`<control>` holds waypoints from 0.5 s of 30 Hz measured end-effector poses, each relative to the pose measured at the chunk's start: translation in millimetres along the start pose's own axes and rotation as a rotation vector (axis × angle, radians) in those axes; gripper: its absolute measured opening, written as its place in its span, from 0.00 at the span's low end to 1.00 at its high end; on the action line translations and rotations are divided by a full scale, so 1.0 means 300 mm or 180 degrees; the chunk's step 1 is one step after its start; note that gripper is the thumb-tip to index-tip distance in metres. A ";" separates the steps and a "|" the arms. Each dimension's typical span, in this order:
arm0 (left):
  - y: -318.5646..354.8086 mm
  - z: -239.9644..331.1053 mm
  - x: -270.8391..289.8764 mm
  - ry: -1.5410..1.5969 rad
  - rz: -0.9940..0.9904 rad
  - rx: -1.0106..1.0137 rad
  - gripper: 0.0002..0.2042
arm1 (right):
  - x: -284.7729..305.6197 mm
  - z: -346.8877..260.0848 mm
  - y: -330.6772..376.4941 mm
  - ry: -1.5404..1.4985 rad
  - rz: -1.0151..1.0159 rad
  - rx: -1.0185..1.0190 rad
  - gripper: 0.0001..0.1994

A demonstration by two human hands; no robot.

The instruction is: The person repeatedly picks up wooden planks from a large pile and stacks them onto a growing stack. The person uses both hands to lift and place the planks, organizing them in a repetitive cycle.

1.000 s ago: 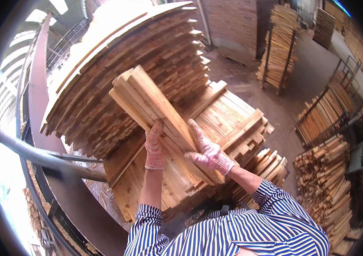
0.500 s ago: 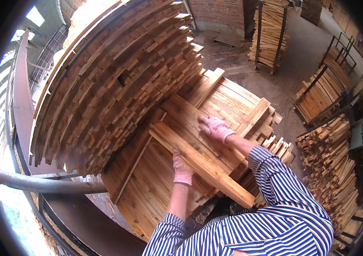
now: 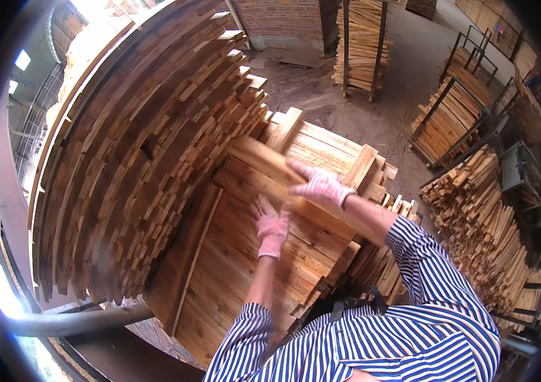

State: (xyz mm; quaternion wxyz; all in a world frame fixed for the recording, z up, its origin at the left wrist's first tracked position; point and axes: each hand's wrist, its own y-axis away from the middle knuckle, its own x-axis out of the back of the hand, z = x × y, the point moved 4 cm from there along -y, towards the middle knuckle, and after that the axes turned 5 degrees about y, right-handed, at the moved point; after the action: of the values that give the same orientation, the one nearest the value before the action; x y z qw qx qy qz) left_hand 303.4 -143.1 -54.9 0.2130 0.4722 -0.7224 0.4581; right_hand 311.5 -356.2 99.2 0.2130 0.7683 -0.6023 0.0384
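Observation:
Over the stacked boards (image 3: 238, 267), my left hand (image 3: 271, 224) in a pink-and-white glove is open, its fingers spread and nothing in it. To its upper right, a wooden plank (image 3: 261, 159), smeared by motion, slants from the big wood stack down under my right forearm. My right hand (image 3: 322, 184), gloved alike, is over this plank with fingers stretched out and thumb apart. Its palm is hidden, so I cannot see how firmly it touches the wood.
A tall wood stack (image 3: 137, 146) rises at the left. Two cross battens (image 3: 285, 129) lie on the farther boards. A metal pipe (image 3: 86, 320) runs at lower left. Bundled slats (image 3: 360, 44) stand in a rack at the back, with more piled wood (image 3: 467, 216) on the right.
The plank has left my left hand and shifted up and right, beneath my right hand. My left fingers have spread. The whole view has turned somewhat.

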 end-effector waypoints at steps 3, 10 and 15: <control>-0.072 0.155 0.200 0.2628 -0.1655 -0.0792 0.52 | 0.271 0.310 -0.201 0.1724 0.0895 0.0449 0.36; 0.000 0.057 0.132 0.2601 -0.1475 -0.0498 0.47 | -0.087 0.268 -0.311 0.1825 0.0371 0.0772 0.39; 0.015 -0.068 0.157 0.3591 -0.1016 -0.0013 0.37 | 0.006 0.200 -0.162 0.1543 0.0094 0.0842 0.40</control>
State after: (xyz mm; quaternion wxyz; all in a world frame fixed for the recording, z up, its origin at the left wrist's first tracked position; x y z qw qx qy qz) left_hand 274.9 -147.9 -12.0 0.6318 0.2578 -0.4182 0.5995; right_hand 346.0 -371.5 31.8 0.2483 0.7490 -0.5346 0.3026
